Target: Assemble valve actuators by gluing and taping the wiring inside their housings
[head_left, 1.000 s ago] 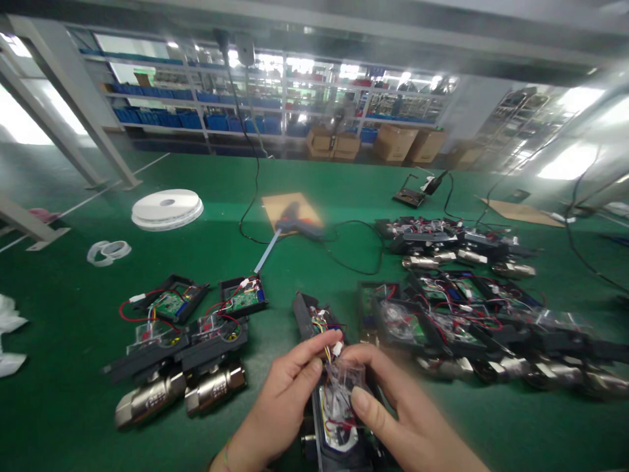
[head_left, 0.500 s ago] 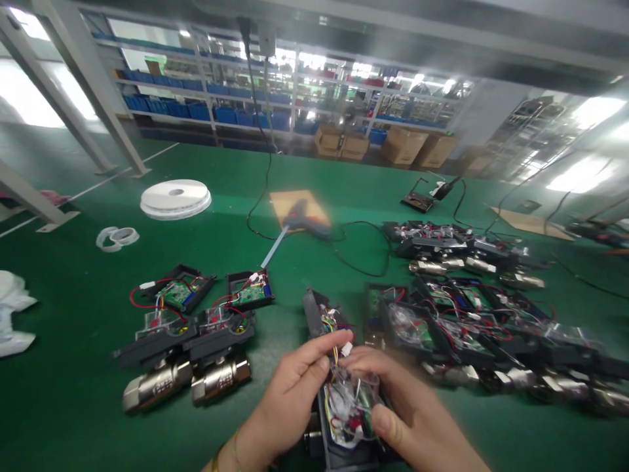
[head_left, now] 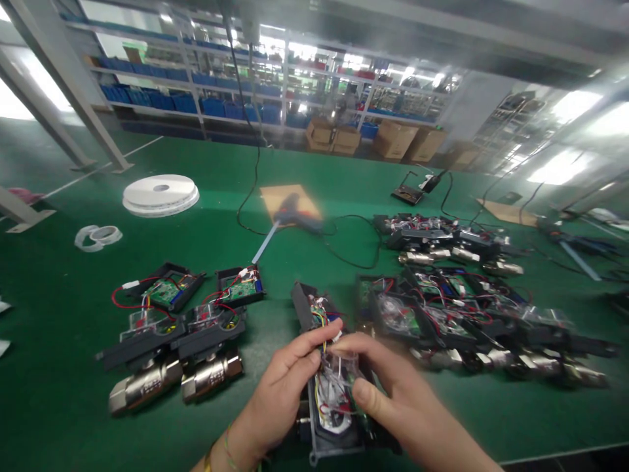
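Observation:
In front of me lies an opened black housing (head_left: 334,446) with wires (head_left: 322,320), a white connector (head_left: 337,336) and a circuit board in its raised lid (head_left: 303,305). My left hand (head_left: 285,380) is at its left side, thumb and forefinger closed around the wires by the connector. My right hand (head_left: 398,393) grips a clear plastic cover (head_left: 344,367) over the housing's inside, thumb on its near side and fingers at the far side. The fingers partly hide the cover and wires. Part of a fitting shows dark under the housing's left side.
Two similar opened units with metal valves (head_left: 147,387) stand on the left. Several more units (head_left: 442,321) fill the right side in rows. Farther back lie a glue gun (head_left: 297,216) on cardboard, its cord, a white reel (head_left: 160,196) and tape rolls (head_left: 98,237).
The view has shifted, so the table's things sit a little farther left. My right hand has closed in toward the left hand with the clear cover. The left hand keeps its place at the wires.

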The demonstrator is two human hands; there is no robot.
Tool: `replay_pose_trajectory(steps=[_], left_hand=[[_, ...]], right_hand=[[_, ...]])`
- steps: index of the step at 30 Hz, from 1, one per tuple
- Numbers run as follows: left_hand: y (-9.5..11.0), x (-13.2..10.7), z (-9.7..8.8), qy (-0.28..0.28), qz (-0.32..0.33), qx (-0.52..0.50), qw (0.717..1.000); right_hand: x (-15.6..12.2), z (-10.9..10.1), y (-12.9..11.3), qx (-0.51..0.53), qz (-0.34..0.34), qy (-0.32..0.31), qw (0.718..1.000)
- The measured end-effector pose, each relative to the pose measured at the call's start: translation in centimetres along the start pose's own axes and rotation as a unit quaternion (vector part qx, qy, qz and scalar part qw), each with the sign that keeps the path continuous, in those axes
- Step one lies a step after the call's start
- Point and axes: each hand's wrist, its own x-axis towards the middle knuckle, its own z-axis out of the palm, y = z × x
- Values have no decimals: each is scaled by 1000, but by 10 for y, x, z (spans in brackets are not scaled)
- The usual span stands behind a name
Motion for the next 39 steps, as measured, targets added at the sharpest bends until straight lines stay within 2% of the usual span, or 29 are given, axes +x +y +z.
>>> replay_pose_trajectory(steps=[5, 11, 15, 18, 23, 29, 34, 39], left_hand=[[-2, 0, 0, -1, 4, -9, 1000], [0, 1, 0, -10, -4, 4, 1000], [-2, 1, 0, -19, 8, -9, 1000], [-7, 1, 1, -23, 8, -38, 999], [-9, 0, 1, -32, 6, -62, 998], [-5, 0, 0, -28, 19, -36, 999], [-8, 0, 0, -20, 16, -67, 997], [-8, -2, -3, -20, 26, -45, 998]], right_hand=[[3, -1, -2, 7, -37, -9, 999], [1, -2, 0, -28, -44, -3, 999], [0, 4, 2, -38, -90, 40, 994], [-2, 6, 5, -25, -82, 59, 995], [0, 3, 8, 25, -31, 15, 999], [7, -2, 11, 2, -88, -10, 996], [9, -4, 11, -15, -100, -34, 994], [9, -4, 6, -35, -121, -33, 992]])
